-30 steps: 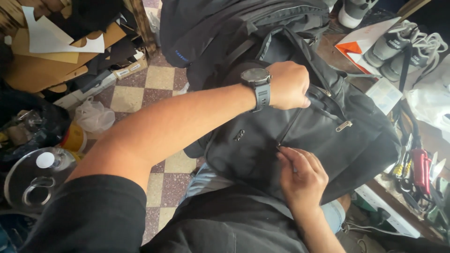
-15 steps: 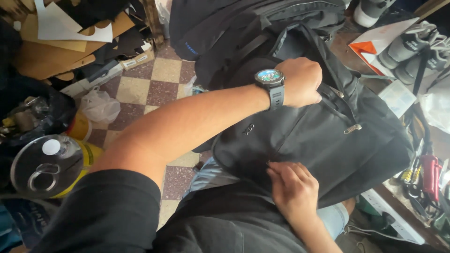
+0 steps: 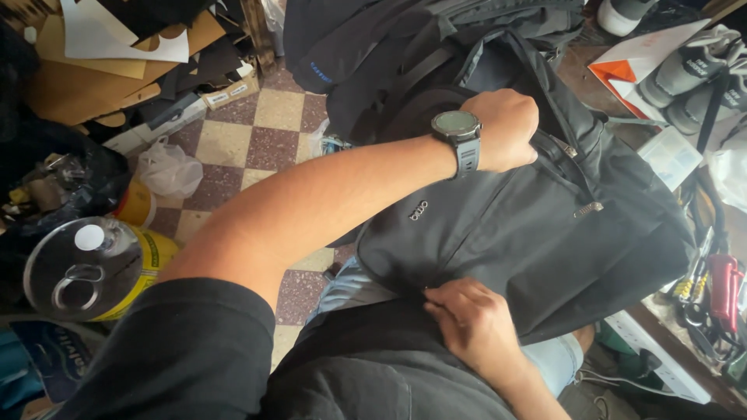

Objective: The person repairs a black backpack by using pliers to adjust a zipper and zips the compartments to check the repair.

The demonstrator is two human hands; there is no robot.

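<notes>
From my remote seat I watched a black backpack [image 3: 513,241] lie across the person's lap, its fabric a smooth, faintly sheened woven nylon with 2 metal zipper pulls on its front. The left hand [image 3: 510,128] was curled into a fist at the bag's upper part, fingers wrapped tight over what looked like a strap or the top edge; I could not tell exactly which. A round-faced wristwatch [image 3: 459,128] with a dark rubbery band sat on that wrist. The right hand [image 3: 471,323] pressed on the bag's lower seam near the lap, fingers bent and pinched close together on the edge of the cloth; whether they gripped a zipper tab I could not tell.

Beyond the bag, the floor [image 3: 233,140] showed square tiles in a speckled cream and maroon checker. A yellow tin [image 3: 93,268] with a clear round plastic lid stood at the left, a crumpled thin plastic bag [image 3: 167,167] near it, and flat sheets of brown cardboard [image 3: 85,78] were stacked behind. Grey sneakers [image 3: 692,78] rested at the upper right, and a red-handled tool [image 3: 724,284] lay at the right edge.
</notes>
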